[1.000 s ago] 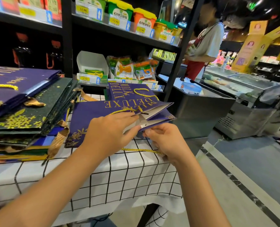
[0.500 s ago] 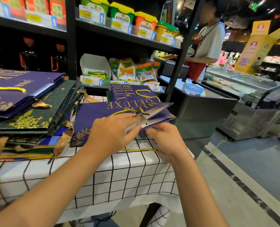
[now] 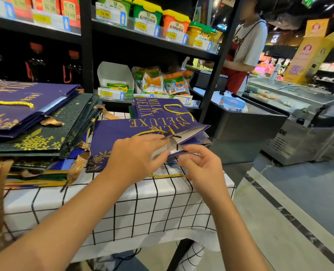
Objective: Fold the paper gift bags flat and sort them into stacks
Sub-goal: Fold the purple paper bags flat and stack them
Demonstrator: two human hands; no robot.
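On checkered tabletop [image 3: 142,208], left hand [image 3: 136,155] and right hand [image 3: 203,167] pinch the purple bag [image 3: 123,132] mouth, half flattened; next press it flat.

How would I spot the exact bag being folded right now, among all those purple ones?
Find the table with the black-grid white cloth. At its right front lies the purple bag, gold MILK DELUXE lettering upside down, under both hands. Unlike the flat purple bag behind it, its right end gapes open, showing white lining, with the left hand and right hand at that opening.
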